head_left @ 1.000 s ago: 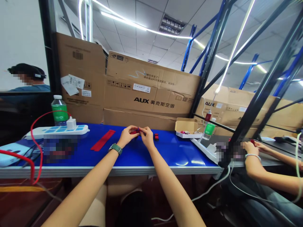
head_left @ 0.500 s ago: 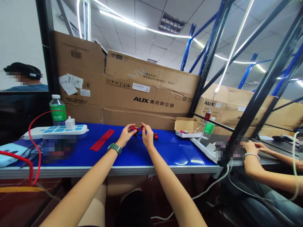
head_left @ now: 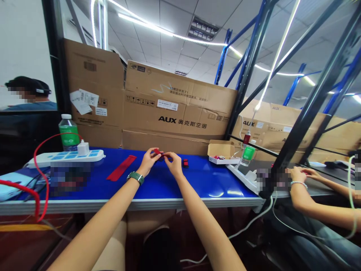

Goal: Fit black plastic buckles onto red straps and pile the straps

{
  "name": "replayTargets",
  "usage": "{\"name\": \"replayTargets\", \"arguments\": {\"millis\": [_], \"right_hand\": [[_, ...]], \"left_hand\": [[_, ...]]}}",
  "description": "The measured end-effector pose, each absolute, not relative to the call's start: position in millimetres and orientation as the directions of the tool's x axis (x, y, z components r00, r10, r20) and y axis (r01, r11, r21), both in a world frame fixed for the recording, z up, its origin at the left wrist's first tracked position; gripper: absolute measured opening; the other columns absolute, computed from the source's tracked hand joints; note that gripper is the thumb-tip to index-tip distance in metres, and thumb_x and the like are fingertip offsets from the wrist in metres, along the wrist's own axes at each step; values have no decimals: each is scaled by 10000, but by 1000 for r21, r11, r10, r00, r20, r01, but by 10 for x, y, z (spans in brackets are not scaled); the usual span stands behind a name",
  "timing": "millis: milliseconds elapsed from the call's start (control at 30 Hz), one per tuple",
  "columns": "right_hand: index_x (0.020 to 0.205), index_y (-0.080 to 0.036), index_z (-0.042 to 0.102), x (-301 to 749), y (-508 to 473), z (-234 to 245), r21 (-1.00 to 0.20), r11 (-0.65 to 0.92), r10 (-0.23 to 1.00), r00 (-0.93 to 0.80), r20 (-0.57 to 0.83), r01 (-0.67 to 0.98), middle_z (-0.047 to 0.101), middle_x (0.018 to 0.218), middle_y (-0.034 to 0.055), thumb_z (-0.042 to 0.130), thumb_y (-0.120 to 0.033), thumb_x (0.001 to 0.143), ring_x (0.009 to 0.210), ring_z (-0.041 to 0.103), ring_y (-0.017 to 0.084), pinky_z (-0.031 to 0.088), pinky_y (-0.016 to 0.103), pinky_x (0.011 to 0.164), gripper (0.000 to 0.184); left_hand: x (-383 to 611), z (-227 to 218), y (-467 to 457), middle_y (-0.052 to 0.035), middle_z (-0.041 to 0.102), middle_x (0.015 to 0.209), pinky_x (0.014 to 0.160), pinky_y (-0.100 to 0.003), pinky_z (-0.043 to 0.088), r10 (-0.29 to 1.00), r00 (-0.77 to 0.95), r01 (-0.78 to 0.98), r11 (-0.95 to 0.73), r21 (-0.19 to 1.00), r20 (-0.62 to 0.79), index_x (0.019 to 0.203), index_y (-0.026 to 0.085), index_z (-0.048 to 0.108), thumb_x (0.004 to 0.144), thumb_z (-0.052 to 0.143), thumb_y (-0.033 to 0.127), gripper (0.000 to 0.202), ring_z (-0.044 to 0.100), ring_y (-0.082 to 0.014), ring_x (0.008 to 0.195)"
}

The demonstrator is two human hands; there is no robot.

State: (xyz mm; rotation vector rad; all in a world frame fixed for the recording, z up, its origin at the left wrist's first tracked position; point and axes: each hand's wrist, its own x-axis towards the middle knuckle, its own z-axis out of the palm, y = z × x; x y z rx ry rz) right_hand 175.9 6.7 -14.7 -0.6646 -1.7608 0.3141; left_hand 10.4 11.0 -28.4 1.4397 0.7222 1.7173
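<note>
My left hand [head_left: 149, 161], with a green watch on its wrist, pinches a red ribbon [head_left: 157, 151] over the blue table. Close beside it, the fingers of my right hand [head_left: 172, 162] are closed at the ribbon's dark lower end, touching or nearly touching the left fingertips. What the small dark part there is, I cannot make out. A flat red strip [head_left: 122, 168] lies slantwise to the left of my hands. A small red and black piece [head_left: 185, 163] rests just right of my right hand.
An open cardboard box [head_left: 222, 153] with small items stands at the back right. On the left are a white power strip [head_left: 67, 156] and a water bottle [head_left: 69, 131]. A dark rack post [head_left: 290, 139] and a co-worker's hands [head_left: 301, 174] are at the right.
My right hand has come down and left, close to the left fingers. The red ribbon, earlier stretched between both hands, now stands up mostly from the left fingers.
</note>
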Motion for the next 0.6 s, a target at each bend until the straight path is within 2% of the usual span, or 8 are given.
{"name": "replayTargets", "arguments": {"millis": [133, 267, 367, 467, 600], "right_hand": [[1001, -237, 766, 1754, 42, -139, -564, 800, 592, -121, 797, 204, 758, 1003, 55, 608, -336, 897, 927, 711, 213, 571, 318, 845, 214], [1020, -229, 767, 1774, 109, -168, -637, 765, 644, -117, 756, 95, 761, 1037, 60, 642, -373, 871, 964, 714, 222, 575, 337, 874, 242], [1056, -205, 742, 1783, 170, -186, -716, 697, 711, -103, 695, -21, 765, 955, 64, 686, -428, 834, 870, 726, 224, 603, 329, 762, 320], [995, -190, 741, 1777, 191, -191, -770, 633, 761, -122, 637, -77, 753, 881, 64, 705, -494, 805, 789, 724, 228, 609, 316, 637, 361], [968, -187, 735, 1754, 164, -198, -846, 501, 825, -195, 531, -183, 748, 897, 62, 753, -528, 748, 778, 733, 226, 632, 351, 677, 406]], "left_hand": [[88, -251, 90, -129, 728, 1095, 907, -400, 552, 792, -120, -121, -610, 783, 599, 1077, 173, 580, 709, 799, 484, 530, 687, -258, 1061], [83, -247, 91, -89, 717, 996, 804, -345, 562, 770, -156, 1, -626, 779, 619, 950, 183, 588, 709, 785, 525, 462, 691, -227, 937], [90, -260, 103, -48, 701, 906, 726, -312, 554, 776, -147, 32, -616, 787, 613, 933, 193, 576, 707, 779, 558, 475, 684, -196, 814], [93, -273, 122, -11, 669, 781, 663, -276, 527, 790, -142, 42, -597, 801, 596, 817, 193, 553, 697, 777, 582, 464, 658, -170, 724], [74, -296, 157, -5, 667, 710, 613, -258, 507, 819, -131, 4, -563, 826, 559, 766, 187, 575, 695, 782, 581, 451, 650, -165, 679]]}}
